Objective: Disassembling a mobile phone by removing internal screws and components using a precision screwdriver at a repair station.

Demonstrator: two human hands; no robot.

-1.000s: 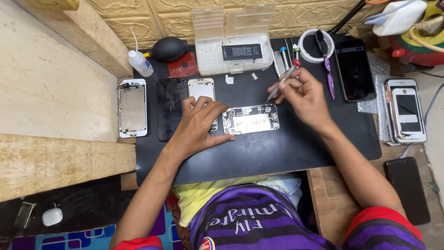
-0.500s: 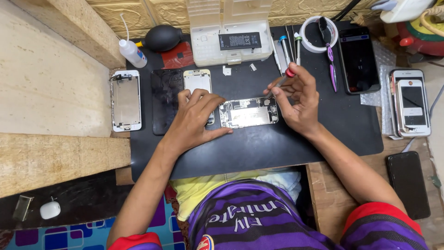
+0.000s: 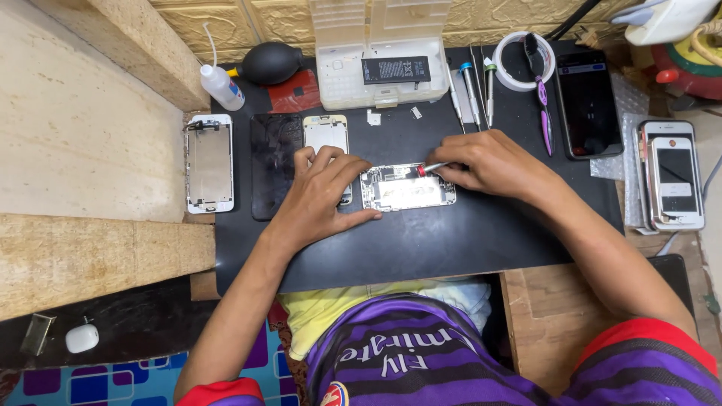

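Note:
An opened phone body (image 3: 407, 188) lies flat in the middle of the black work mat (image 3: 421, 240), its inner parts showing. My left hand (image 3: 320, 192) rests on the mat at the phone's left end, fingers pressing its edge. My right hand (image 3: 492, 162) grips a small screwdriver (image 3: 430, 168) with a red collar. The tool's tip points left and down onto the upper part of the phone body.
Left on the mat lie a white screen frame (image 3: 209, 163), a dark screen panel (image 3: 272, 165) and a metal plate (image 3: 326, 135). Behind stand a clear parts box with a battery (image 3: 383, 64), a black air blower (image 3: 269, 62), a small bottle (image 3: 220, 86), spare screwdrivers (image 3: 472, 84), tape roll (image 3: 517, 53). Phones (image 3: 671, 174) sit at right.
My right hand has come down from above the phone and now brings the screwdriver tip onto the phone body. My left hand stays at the phone's left end.

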